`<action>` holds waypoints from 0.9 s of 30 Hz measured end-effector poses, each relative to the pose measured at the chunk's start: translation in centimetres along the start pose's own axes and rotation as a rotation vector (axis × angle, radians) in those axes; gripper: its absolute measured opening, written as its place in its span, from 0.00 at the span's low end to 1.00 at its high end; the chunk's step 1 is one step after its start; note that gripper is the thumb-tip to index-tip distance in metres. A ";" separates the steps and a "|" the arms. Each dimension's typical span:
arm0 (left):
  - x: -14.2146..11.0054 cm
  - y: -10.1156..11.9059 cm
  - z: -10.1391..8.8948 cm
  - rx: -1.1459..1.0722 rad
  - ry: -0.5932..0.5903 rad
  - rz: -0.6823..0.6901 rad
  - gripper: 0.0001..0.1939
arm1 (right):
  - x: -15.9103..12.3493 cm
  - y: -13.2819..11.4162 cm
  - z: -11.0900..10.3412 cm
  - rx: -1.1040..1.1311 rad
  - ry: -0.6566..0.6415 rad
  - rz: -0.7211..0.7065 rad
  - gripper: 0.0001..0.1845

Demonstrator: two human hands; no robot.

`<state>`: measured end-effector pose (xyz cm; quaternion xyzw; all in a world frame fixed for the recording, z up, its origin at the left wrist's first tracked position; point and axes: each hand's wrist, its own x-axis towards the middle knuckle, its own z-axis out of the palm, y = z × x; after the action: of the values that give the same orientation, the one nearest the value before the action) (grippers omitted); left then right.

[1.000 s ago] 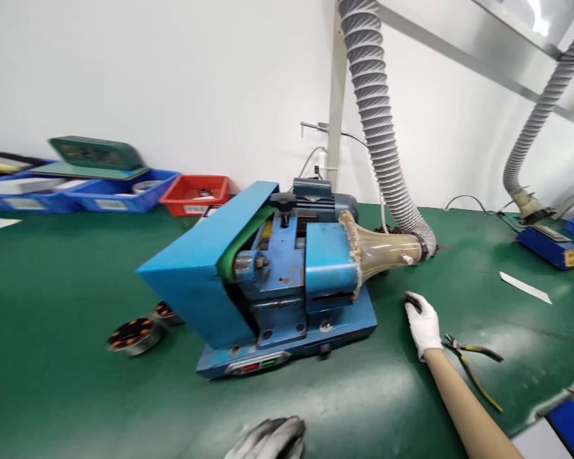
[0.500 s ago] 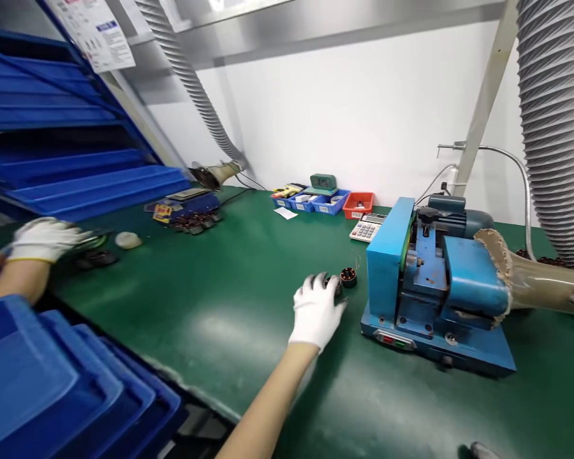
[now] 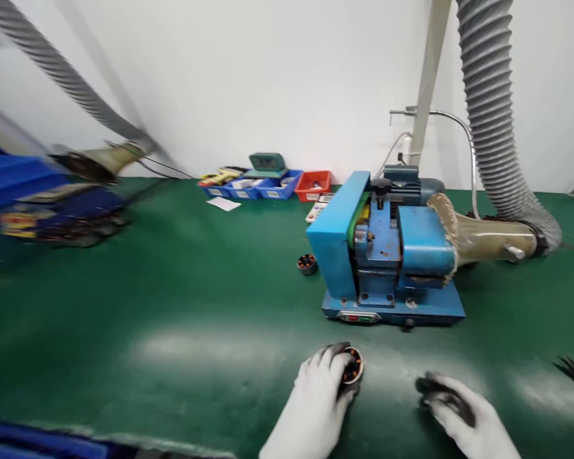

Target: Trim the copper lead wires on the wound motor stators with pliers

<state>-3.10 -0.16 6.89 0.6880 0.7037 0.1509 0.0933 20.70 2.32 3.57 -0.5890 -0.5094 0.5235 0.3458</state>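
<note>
Wkshp, belt mach. [image 3: 382, 255], flex. hose [image 3: 490, 108]

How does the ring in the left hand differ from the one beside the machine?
The left hand grips and partly covers the held ring; no hand touches the other ring. The held ring is nearer the table's front edge; the other ring sits farther back. Both are round, orange inside.

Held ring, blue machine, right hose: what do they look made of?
Ring: probably metal, given its pale rim; orange-brown patches inside suggest copper wire.
Machine: likely metal, painted glossy blue, with bolts and brown worn spots.
Hose: perhaps matt grey plastic or coated fabric, judging by its ribs.
</note>
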 end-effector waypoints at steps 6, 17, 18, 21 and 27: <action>-0.6 5.8 6.7 -0.191 0.125 0.097 0.43 | 0.9 -3.8 1.1 -0.014 -0.096 -0.048 0.18; 0.6 6.9 6.3 -0.306 0.023 0.200 0.46 | 2.1 -3.2 -3.4 0.550 0.341 -0.064 0.13; 0.6 7.0 6.3 -0.316 0.013 0.194 0.48 | 2.2 -3.4 -4.6 0.589 0.382 -0.074 0.13; 0.8 7.2 5.8 -0.390 -0.031 0.185 0.54 | 2.2 -3.4 -6.7 0.641 0.424 -0.075 0.16; 1.1 7.0 5.5 -0.423 -0.073 0.241 0.56 | 0.8 -3.4 -1.2 0.013 0.051 -0.082 0.19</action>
<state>5.31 1.42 4.22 0.7370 0.5656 0.2800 0.2420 21.01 4.08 6.76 -0.5785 -0.5208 0.4970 0.3836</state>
